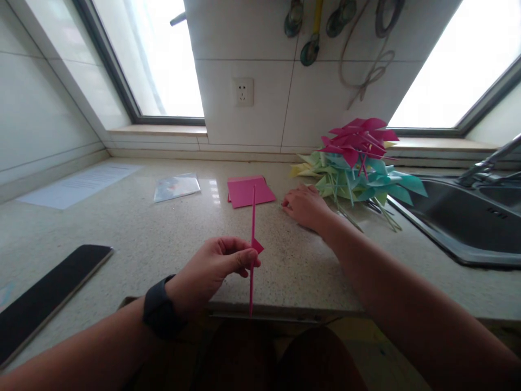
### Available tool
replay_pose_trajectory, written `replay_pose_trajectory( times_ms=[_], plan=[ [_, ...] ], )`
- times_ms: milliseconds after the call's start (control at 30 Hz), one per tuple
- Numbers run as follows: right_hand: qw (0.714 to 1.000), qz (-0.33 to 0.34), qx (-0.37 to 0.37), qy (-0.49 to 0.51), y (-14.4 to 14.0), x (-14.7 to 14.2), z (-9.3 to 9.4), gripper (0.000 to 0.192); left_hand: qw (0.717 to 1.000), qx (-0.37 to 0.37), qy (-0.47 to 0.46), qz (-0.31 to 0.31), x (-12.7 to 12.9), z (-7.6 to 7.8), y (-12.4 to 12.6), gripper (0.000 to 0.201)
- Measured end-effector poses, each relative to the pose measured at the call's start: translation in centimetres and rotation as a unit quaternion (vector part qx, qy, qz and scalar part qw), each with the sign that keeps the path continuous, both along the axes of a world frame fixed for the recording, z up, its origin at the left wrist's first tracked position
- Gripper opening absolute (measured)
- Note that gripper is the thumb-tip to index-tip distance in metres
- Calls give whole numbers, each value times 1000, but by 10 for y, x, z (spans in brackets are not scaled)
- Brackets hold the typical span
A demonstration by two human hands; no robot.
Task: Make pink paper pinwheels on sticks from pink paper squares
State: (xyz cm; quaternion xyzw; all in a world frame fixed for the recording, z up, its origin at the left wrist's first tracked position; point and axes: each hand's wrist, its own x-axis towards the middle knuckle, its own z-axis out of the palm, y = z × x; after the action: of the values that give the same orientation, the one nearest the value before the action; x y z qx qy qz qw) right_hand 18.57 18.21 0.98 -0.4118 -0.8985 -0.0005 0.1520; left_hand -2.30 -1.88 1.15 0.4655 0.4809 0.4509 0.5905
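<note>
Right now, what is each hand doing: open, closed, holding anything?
Left hand: closed, pinching a pink stick upright.
Right hand: resting on the countertop beside the paper pinwheels; grip cannot be told.

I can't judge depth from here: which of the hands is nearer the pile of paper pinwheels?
Right. The right hand rests on the counter just beside the pile of paper pinwheels; the left hand holds a pink stick farther away.

Pretty clearly a home kitchen: speckled stone desk [171, 228] with a steel sink [459, 228] and tap [488, 163] set into it, tiled wall with a socket [242, 91], and ladles [311, 49] hanging up between two windows.
</note>
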Motion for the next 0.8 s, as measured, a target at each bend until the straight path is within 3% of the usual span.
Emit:
replay_pose_trajectory(
  times_ms=[167, 333, 367, 467, 600, 800],
  plan=[
    [990, 35, -97, 97, -14, 4, 8, 19, 999, 33, -14, 32, -7, -5, 24, 24],
    [952, 97, -219, 192, -38, -10, 5, 25, 996, 65, -46, 44, -12, -12, 30, 21],
    [939, 107, -241, 220, -44, -14, 4, 24, 995, 61, -62, 48, -13, -12, 30, 21],
    [859, 119, -344, 360, -62, -24, 2, 15, 991, 45, -108, 72, -13, -14, 27, 20],
    [840, 134, -349, 393, -79, -30, 4, 12, 984, 54, -127, 113, -15, -17, 25, 15],
    [830, 163, -345, 406, -87, -30, 4, 12, 985, 47, -139, 92, -15, -22, 24, 14]
  ],
)
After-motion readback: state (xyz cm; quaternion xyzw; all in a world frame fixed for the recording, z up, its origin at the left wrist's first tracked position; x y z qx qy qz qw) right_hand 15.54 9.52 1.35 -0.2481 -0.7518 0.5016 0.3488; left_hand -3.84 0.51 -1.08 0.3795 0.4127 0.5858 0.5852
